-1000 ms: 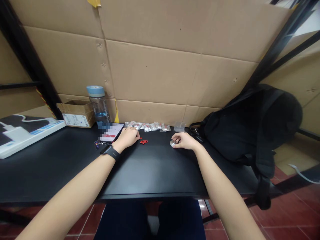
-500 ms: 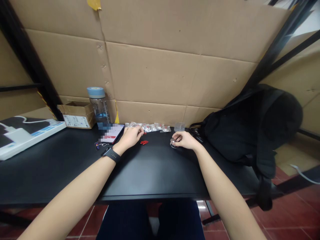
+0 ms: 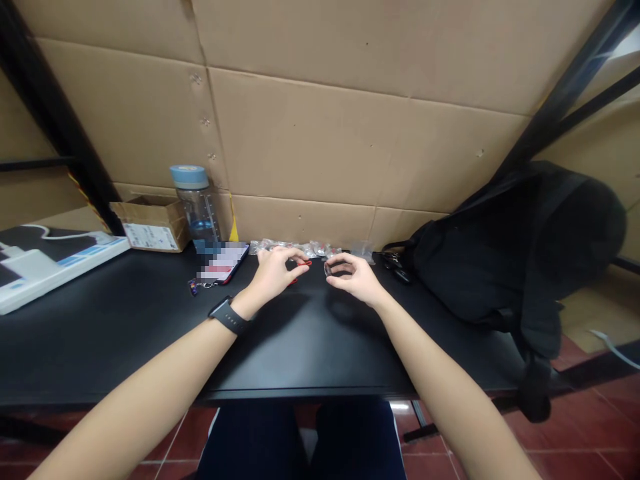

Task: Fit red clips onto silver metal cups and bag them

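1. Nearest is the smooth black tabletop [image 3: 310,360]; shadows beneath both hands suggest they are raised off it, so anything let slip would probably land there, and a round piece could roll toward the front edge.
2. The right hand [image 3: 356,279] has its thumb and fingers curved about a small, round, silvery disc [image 3: 327,269], its material hard to tell, above the table's middle. The hold looks to be at the rim; a smooth edge and a light grip could let it twist or drop.
3. The left hand [image 3: 275,273] pinches a thin, bright red cord [image 3: 306,263] between thumb and fingertip, near the disc but apart from it. Being limp, the cord could bend away or slide out if the pinch loosens.
4. More red cord [image 3: 293,282] shows just beside the left thumb, mostly hidden; whether it joins the held piece I cannot tell. A sweep of that hand could drag or tangle it.
5. Farther back lies a row of small, clear plastic packets [image 3: 315,249], close behind the fingers; a forward reach could knock them out of line.
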`<state>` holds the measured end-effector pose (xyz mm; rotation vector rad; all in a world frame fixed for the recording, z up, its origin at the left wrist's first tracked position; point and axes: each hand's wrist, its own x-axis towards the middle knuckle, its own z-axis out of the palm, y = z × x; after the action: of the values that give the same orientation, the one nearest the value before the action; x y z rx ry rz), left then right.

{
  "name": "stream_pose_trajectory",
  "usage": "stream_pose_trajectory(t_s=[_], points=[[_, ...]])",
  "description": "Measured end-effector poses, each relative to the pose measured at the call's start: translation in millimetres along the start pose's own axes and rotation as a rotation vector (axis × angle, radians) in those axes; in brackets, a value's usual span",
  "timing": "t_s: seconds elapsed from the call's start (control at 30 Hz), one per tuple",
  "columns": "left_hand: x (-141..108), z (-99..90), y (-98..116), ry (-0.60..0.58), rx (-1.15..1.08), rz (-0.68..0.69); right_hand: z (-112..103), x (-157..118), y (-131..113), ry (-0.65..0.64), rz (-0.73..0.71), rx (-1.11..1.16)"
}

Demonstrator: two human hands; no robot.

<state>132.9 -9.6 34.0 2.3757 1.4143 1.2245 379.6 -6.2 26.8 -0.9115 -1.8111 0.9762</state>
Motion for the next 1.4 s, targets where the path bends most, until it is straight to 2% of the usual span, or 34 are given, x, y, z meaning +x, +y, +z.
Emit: stream_pose_trajectory(t_s=[0.27, 0.53, 0.73, 0.9, 1.17, 1.4], points=[[-3, 0.0, 15, 0.044, -0.068, 0.051, 27, -4, -11, 0.137, -0.085, 0.214], [-8, 6.1, 25, 0.062, -0.145, 0.031, 37, -7, -16, 0.159, -0.146, 0.258], [-11, 11.3, 28, 0.087, -0.161, 0.009, 39, -10, -18, 0.155, -0.171, 0.211], [-11, 11.5, 28, 0.098, -0.167, 0.023, 40, -9, -17, 0.152, -0.163, 0.260], [-12, 4.3, 30, 0.173, 0.063, 0.049, 37, -7, -15, 0.137, -0.090, 0.293], [-15, 7.0, 31, 0.244, 0.101, 0.100, 33, -4, -15, 0.150, -0.051, 0.317]])
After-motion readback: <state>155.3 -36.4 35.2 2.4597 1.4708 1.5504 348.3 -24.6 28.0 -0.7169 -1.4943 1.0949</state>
